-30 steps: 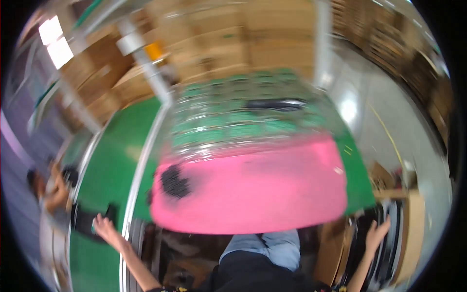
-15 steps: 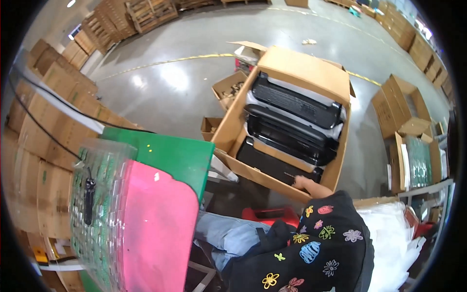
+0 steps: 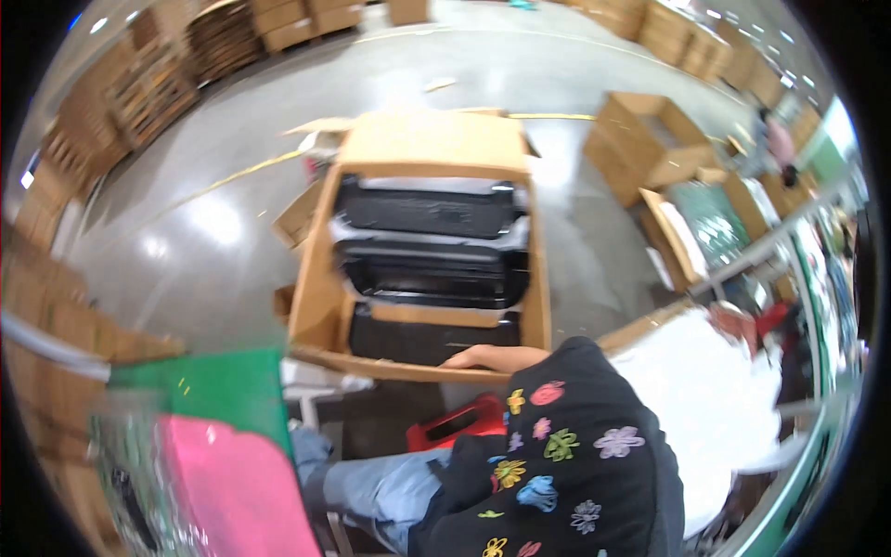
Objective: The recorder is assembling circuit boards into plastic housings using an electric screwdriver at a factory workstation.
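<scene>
My right hand (image 3: pixel 463 357) reaches left from a black sleeve with embroidered flowers (image 3: pixel 566 446). It is just inside the near wall of a large open cardboard box (image 3: pixel 408 369), against the nearest black plastic panel (image 3: pixel 399 336). Its fingers are blurred and partly hidden, so their grip does not show. Behind that panel, two more long black plastic parts stand in the box: a deep, hollow middle one (image 3: pixel 427 274) and a far one (image 3: pixel 427 212), with whitish wrapping around them. My left hand is out of view.
A green table (image 3: pixel 213 381) at left carries a pink sheet (image 3: pixel 232 473) and clear plastic trays (image 3: pixel 139 492). A red plastic object (image 3: pixel 455 422) lies below the box. White bags (image 3: pixel 696 399) lie to the right. Another open carton (image 3: pixel 640 139) stands on the floor beyond.
The view has swung to the right, so the box now appears further left and squarer. My right hand remains at the box's near panel, somewhat blurred.
</scene>
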The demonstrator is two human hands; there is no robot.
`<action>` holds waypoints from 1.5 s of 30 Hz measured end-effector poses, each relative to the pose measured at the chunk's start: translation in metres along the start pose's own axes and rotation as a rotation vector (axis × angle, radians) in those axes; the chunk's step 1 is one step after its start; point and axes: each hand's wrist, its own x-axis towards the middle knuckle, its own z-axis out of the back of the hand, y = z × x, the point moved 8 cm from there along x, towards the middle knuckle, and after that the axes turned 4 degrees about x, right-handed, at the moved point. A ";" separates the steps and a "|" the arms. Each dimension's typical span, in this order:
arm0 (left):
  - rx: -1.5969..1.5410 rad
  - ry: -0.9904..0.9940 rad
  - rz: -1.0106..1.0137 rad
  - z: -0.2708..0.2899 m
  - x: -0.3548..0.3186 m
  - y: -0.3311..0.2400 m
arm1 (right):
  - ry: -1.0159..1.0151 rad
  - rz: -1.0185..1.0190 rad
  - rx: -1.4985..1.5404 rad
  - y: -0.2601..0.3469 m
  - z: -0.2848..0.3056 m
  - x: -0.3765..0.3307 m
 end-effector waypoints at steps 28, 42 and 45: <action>-0.258 0.574 0.043 -0.101 -0.081 -0.031 | -0.503 0.029 -0.375 0.335 0.040 -0.110; -0.409 -0.292 0.753 -0.047 -0.072 -0.068 | 0.518 1.033 -0.545 0.629 -0.174 -0.167; -0.637 -0.442 1.086 0.048 -0.083 -0.045 | 0.332 1.399 -1.412 0.629 -0.210 -0.165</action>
